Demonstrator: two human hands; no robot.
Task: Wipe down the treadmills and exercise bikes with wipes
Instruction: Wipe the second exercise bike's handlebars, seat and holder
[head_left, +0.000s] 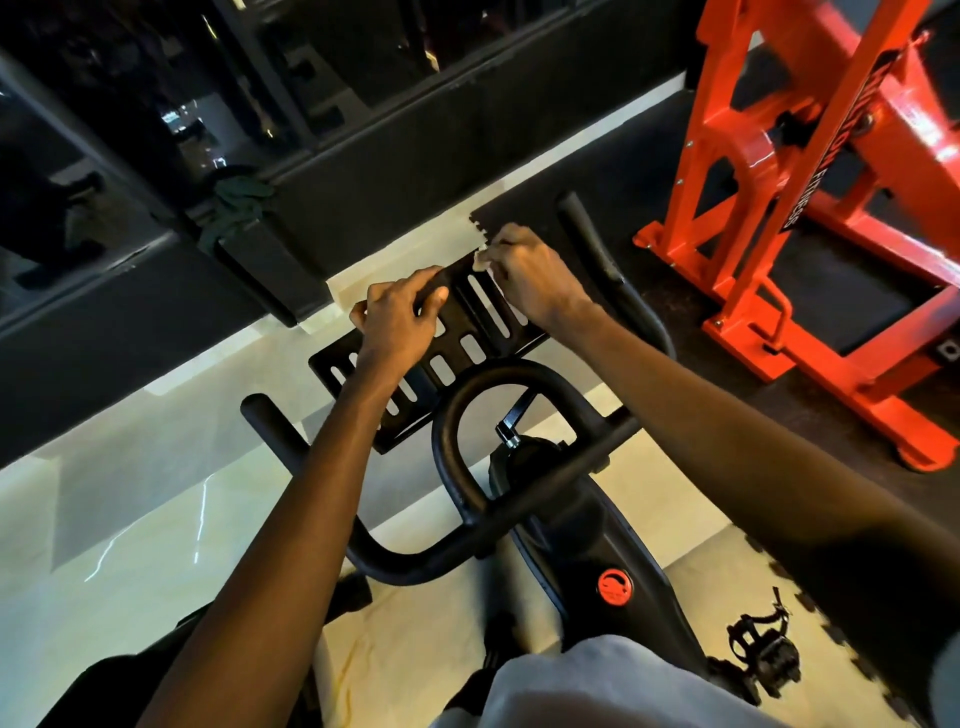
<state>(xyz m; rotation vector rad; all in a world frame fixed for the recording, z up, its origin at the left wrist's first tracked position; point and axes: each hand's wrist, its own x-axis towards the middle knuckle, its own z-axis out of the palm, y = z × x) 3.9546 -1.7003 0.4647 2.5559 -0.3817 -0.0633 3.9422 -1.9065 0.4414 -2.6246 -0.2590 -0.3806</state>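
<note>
A black exercise bike (582, 525) stands below me, its looped handlebar (457, 415) in the middle of the view. In front of the handlebar is a black slotted tablet tray (470, 306). My left hand (400, 317) grips the tray's far edge, fingers curled over it. My right hand (530, 275) pinches a small white wipe (482, 258) and holds it against the tray's far right corner. Most of the wipe is hidden under my fingers.
An orange steel machine frame (810, 208) stands close on the right, on a black rubber mat. A dark wall with glass panels (208, 130) runs across the back left. A bike pedal with strap (763, 644) sits at lower right. Pale tile floor (130, 519) lies to the left.
</note>
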